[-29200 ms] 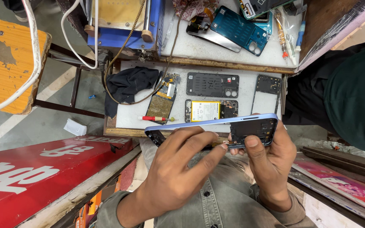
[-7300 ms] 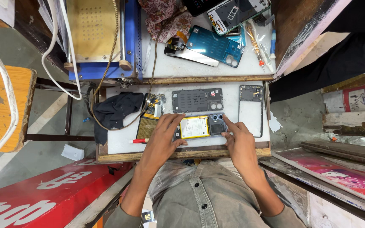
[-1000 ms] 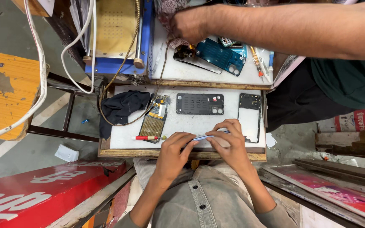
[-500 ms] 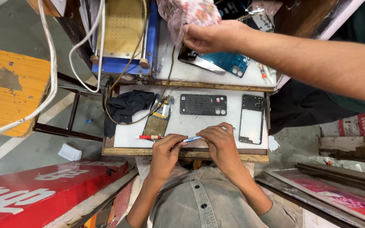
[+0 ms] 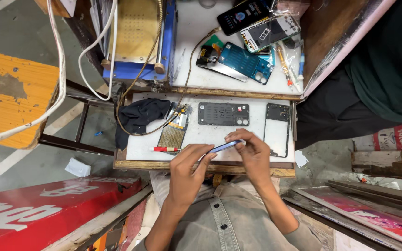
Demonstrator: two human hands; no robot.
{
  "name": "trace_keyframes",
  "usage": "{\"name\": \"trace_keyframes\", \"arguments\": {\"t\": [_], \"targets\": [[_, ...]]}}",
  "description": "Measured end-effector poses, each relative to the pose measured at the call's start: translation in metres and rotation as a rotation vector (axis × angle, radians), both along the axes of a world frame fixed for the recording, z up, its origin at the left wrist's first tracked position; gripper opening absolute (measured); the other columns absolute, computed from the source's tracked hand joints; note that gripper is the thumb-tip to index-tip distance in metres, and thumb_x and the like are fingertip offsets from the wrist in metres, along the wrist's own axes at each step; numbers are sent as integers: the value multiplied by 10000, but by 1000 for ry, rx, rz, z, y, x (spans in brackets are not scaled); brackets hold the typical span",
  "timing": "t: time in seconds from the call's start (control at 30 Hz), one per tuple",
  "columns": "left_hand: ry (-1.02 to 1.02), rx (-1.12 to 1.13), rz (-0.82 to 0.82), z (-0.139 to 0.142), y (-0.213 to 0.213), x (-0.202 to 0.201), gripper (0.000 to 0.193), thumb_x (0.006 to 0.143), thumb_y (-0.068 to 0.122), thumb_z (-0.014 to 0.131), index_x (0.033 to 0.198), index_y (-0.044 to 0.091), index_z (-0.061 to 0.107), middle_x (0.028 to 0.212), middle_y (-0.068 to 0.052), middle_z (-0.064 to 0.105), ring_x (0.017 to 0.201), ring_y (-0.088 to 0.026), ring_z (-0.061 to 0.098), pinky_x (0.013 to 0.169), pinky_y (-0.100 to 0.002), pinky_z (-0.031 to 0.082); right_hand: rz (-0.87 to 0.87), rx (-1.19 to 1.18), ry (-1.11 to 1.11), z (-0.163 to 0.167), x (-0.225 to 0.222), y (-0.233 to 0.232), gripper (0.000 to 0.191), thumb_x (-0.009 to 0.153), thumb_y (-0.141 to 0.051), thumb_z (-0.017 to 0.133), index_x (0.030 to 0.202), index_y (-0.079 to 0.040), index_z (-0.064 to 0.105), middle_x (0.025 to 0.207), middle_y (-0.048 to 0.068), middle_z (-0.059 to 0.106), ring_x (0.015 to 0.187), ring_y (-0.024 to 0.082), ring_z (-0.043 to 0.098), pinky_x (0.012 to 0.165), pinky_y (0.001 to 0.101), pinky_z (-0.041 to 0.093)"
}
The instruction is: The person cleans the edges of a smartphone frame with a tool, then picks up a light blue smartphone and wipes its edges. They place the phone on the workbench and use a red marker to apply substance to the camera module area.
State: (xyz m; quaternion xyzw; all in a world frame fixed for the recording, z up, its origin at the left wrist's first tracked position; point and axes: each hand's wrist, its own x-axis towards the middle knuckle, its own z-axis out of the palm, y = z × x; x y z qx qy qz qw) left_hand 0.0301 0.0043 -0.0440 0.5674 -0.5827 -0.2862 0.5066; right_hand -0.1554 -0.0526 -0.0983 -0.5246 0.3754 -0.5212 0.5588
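My left hand (image 5: 187, 169) and my right hand (image 5: 252, 155) together hold a thin blue phone back panel (image 5: 225, 146) edge-on, just above the near edge of the white work tray (image 5: 201, 137). The left fingers pinch its near end and the right fingers grip its far end. On the tray beyond lie a dark phone mid-frame plate (image 5: 223, 114), an empty black phone frame (image 5: 277, 128), a gold-coloured circuit board part (image 5: 173, 131) and a red-handled tool (image 5: 164, 149).
A black cloth (image 5: 138, 116) lies at the tray's left. Behind stand a blue and brass machine (image 5: 138, 37), a teal phone back (image 5: 246, 62) and other phones (image 5: 268, 31). A person in dark green (image 5: 387, 60) is at the right. An orange stool (image 5: 12, 100) is at the left.
The other person's arm that reached over the back shelf has withdrawn out of view. My hands have stayed at the tray's near edge with the blue panel.
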Motion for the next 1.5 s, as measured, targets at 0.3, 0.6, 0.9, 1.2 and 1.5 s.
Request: {"name": "trace_keyframes", "arguments": {"t": [0.3, 0.6, 0.9, 1.2, 1.5], "targets": [[32, 49, -65, 17, -14, -15, 133, 884, 60, 765, 1004, 5, 745, 959, -119, 752, 888, -267, 739, 779, -347, 558, 107, -79, -23, -14, -9, 2, 205, 964, -57, 742, 1071, 13, 582, 1081, 115, 631, 1016, 202, 628, 923, 332, 521], [287, 50, -290, -11, -23, -11, 252, 869, -39, 735, 1119, -6, 757, 1061, -124, 772, 949, -230, 746, 839, -311, 579, 41, -152, 13, -14, -19, 1, 275, 1050, -297, 635, 1098, -32, 580, 1066, 111, 640, 1041, 188, 630, 959, 331, 520], [253, 50, -195, -38, -64, -51, 196, 871, 4, 756, 1066, -1, 779, 936, -141, 783, 849, -235, 756, 755, -309, 572, -92, 133, -456, -29, -40, -23, 351, 1061, -337, 618, 1073, 13, 595, 1092, 150, 645, 1082, 228, 581, 1022, 350, 442], [64, -35, -86, -41, -56, -66, 196, 901, 67, 754, 1067, -36, 740, 1011, -178, 760, 927, -305, 748, 818, -366, 583, -198, 221, -748, -26, -44, -53, 357, 956, -368, 710, 1224, -145, 632, 1131, 43, 552, 1050, 195, 563, 968, 449, 508], [-55, -34, -113, -46, -67, -61, 166, 923, 70, 747, 1041, -47, 741, 963, -181, 754, 891, -337, 722, 789, -400, 561, -121, 169, -536, -43, -33, -65, 318, 953, -112, 782, 1207, -130, 592, 1265, 25, 506, 1094, 175, 542, 1003, 429, 483]]}}
